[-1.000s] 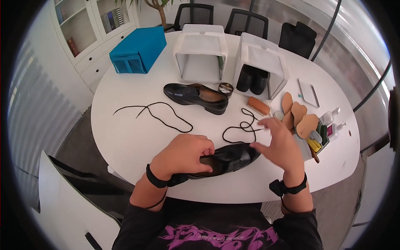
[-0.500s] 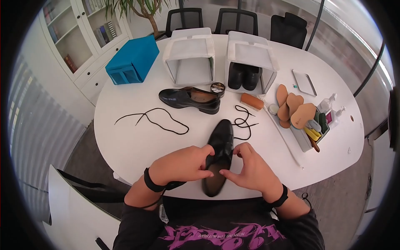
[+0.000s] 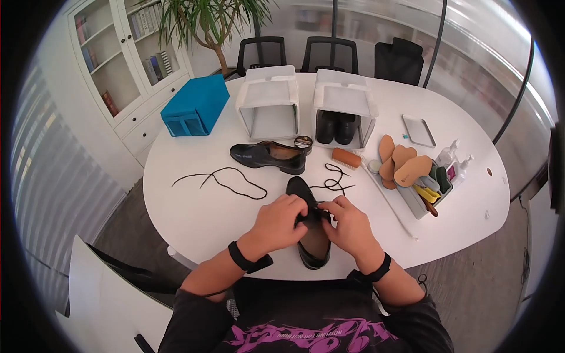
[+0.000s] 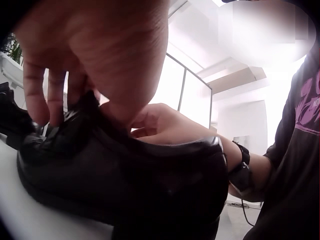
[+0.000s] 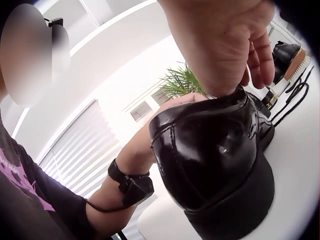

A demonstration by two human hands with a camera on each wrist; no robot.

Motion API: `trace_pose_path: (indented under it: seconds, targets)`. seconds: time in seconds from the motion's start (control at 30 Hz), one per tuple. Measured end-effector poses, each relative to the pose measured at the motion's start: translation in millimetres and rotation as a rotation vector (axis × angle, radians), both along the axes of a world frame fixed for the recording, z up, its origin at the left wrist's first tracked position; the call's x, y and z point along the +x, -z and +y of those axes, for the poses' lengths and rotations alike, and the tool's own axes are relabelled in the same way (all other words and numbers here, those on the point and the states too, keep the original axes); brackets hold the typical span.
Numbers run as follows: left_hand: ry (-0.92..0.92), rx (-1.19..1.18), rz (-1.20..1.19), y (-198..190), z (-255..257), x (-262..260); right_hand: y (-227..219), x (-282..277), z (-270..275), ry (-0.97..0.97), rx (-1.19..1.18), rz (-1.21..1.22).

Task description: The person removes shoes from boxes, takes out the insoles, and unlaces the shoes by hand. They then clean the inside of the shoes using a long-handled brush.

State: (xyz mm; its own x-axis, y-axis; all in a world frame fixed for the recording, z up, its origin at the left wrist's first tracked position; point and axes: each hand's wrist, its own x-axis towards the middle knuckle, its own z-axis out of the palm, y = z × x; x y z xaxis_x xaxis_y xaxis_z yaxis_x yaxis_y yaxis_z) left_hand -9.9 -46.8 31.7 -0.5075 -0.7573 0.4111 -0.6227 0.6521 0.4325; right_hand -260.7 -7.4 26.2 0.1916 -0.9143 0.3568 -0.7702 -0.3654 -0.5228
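A black leather shoe (image 3: 312,244) lies on the white table (image 3: 194,212) near its front edge, toe pointing away from me. My left hand (image 3: 297,209) grips the shoe's upper from the left, fingers curled over the lace area. My right hand (image 3: 332,209) pinches the same area from the right. In the left wrist view the fingers (image 4: 50,95) press down on the shoe (image 4: 125,180). The right wrist view shows the shoe's heel (image 5: 215,160) under my right hand (image 5: 220,45). A black lace (image 3: 332,179) lies just beyond the toe.
A second black shoe (image 3: 268,156) and a loose lace (image 3: 220,176) lie farther back. Behind them stand an empty white box (image 3: 268,103), a white box holding shoes (image 3: 343,109) and a blue box (image 3: 197,97). A brush (image 3: 346,157), insoles (image 3: 400,162) and a tray of tools (image 3: 424,194) sit right.
The shoe was turned from lying sideways to toe pointing away. Both hands have closed in on its lace area, the right one coming in from the right.
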Motion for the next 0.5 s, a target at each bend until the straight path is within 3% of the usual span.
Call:
trace_pose_path:
  seconds: [0.07,0.13,0.2,0.27,0.37,0.47,0.5]
  targets:
    - [-0.037,0.004,0.006,5,-2,5,5,-8,-5,0.020,-0.021,-0.034]
    - [-0.200,-0.066,0.037,8,-7,11,9,-11,-10,0.044,-0.034,-0.081]
    - [-0.186,-0.145,0.036,5,-13,11,8,-13,-13,0.037,0.098,-0.128]
    - [-0.239,-0.004,-0.036,4,-19,11,9,-11,-15,-0.010,0.037,-0.162]
    - [-0.231,0.028,0.004,3,-30,8,-3,-12,-16,-0.077,0.196,-0.095]
    - [-0.198,0.167,0.029,3,-36,8,-7,-20,-25,-0.094,0.352,-0.156]
    - [-0.196,0.181,0.030,0,-37,6,-6,-28,-30,-0.183,0.377,-0.196]
